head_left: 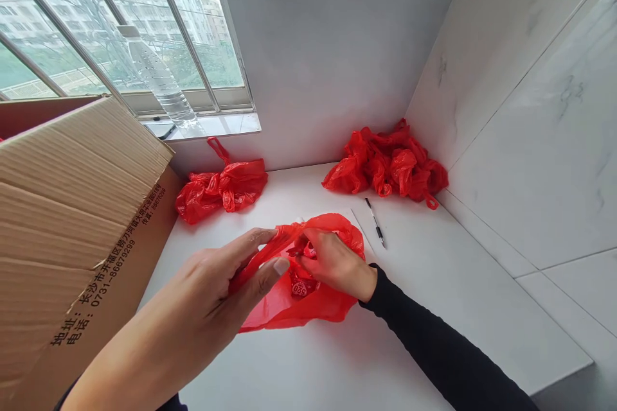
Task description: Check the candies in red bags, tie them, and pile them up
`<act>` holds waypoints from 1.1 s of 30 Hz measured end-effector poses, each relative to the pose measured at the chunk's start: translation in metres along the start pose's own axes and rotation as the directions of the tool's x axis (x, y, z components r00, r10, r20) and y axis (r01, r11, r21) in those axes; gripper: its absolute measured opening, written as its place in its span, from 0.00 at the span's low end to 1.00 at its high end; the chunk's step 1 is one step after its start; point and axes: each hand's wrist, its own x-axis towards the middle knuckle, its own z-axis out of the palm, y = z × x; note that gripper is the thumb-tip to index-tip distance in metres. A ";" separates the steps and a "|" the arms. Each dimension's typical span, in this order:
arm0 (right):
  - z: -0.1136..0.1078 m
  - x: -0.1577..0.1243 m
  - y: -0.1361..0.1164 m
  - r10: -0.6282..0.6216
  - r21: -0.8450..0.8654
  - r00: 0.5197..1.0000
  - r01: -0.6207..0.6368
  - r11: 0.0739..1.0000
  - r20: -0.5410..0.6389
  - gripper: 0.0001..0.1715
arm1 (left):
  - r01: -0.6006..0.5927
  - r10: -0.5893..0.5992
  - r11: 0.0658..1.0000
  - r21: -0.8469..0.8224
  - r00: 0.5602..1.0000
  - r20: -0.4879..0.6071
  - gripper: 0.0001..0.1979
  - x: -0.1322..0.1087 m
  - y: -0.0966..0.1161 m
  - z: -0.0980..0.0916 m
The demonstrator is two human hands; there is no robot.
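A red plastic bag (308, 295) lies on the white table (395, 334) in front of me. My left hand (226, 289) pinches the bag's left edge between thumb and fingers. My right hand (332, 263), in a black sleeve, reaches into the bag's mouth with fingers curled on the red plastic and a small red item inside. Through the thin plastic a red-and-white printed object shows.
A large cardboard box (72, 237) stands at the left. A tied red bag (222, 186) lies near the wall under the window. A pile of several red bags (385, 164) sits in the far right corner. A pen (375, 221) lies beside them. A water bottle (161, 80) stands on the sill.
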 end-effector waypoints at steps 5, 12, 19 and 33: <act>-0.044 -0.010 -0.019 0.042 0.537 0.997 -0.071 0.841 0.065 0.19 | 0.160 -0.157 0.987 0.023 0.982 -0.108 0.21 0.011 0.007 -0.006; -0.061 -0.020 -0.042 0.120 0.881 0.993 -0.055 0.470 -0.001 0.23 | 0.064 -0.065 0.997 -0.030 0.997 -0.028 0.20 0.019 0.010 0.003; -0.060 -0.021 -0.045 0.085 0.906 0.996 -0.041 0.421 0.006 0.25 | 0.023 -0.015 0.990 -0.140 0.998 0.061 0.09 0.022 0.019 0.010; -0.066 -0.021 -0.046 0.074 0.839 0.996 0.000 0.544 -0.049 0.13 | 0.047 -0.028 0.977 -0.208 0.995 0.092 0.10 0.024 0.021 0.014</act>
